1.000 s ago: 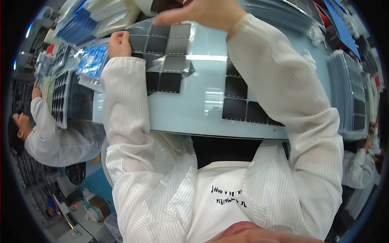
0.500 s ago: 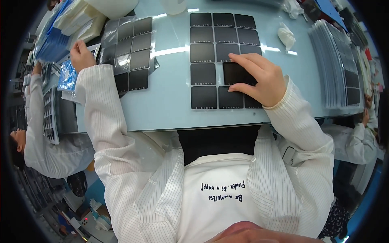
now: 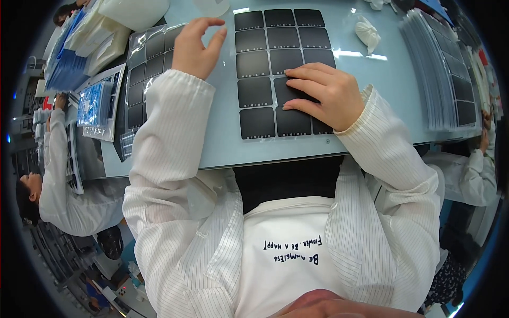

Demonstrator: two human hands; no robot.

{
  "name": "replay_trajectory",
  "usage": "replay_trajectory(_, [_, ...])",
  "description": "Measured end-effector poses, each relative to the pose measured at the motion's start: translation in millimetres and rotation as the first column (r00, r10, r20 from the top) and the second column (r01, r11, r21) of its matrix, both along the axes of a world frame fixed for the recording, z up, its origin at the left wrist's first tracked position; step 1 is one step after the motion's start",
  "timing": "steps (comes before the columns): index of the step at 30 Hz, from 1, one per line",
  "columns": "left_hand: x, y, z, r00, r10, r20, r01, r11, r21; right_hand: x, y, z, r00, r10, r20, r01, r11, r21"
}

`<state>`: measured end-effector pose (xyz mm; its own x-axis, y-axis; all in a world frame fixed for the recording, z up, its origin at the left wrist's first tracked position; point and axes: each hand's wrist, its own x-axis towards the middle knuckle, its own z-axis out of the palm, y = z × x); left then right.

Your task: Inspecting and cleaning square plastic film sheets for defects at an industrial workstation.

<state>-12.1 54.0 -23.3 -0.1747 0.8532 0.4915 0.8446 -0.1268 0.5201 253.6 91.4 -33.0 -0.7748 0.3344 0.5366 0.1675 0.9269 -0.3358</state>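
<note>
Pale blue-grey worktable (image 3: 175, 153) fills the upper view, glossy top with a bright strip of overhead light reflected across it. White foam trays (image 3: 127, 10) and blue packets (image 3: 66, 69) piled at the far left end. Stack of grey sheets (image 3: 440, 74) along the right edge, crumpled white wipe (image 3: 367, 33) near the far side. Co-workers in white striped coats on both flanks (left one (image 3: 58, 180) seated at the next bench). Blue floor (image 3: 127, 249) shows lower left, cluttered with small equipment, too blurred to identify.

Sheet of dark square tiles (image 3: 275, 58) lies flat on the pale table.
</note>
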Motion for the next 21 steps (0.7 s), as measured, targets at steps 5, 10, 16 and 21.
replay_trajectory(5, [-2,-1,-26,0.998,-0.016,-0.061,0.016,1.000,0.007,-2,-3,-5,1.000,0.017,0.024,-0.022,0.982,0.187])
replay_trajectory(10, [-3,-2,-26,0.999,-0.001,0.051,0.004,0.998,-0.067,3,6,5,0.985,0.114,0.128,-0.120,0.992,0.043])
replay_trajectory(16, [3,-4,-26,0.996,-0.082,-0.045,0.079,0.995,-0.065,1,13,9,0.968,0.198,0.158,-0.211,0.975,0.070])
replay_trajectory(21, [12,-7,-21,0.980,-0.144,-0.138,0.122,0.980,-0.156,-5,16,2,0.965,0.241,0.107,-0.259,0.942,0.214])
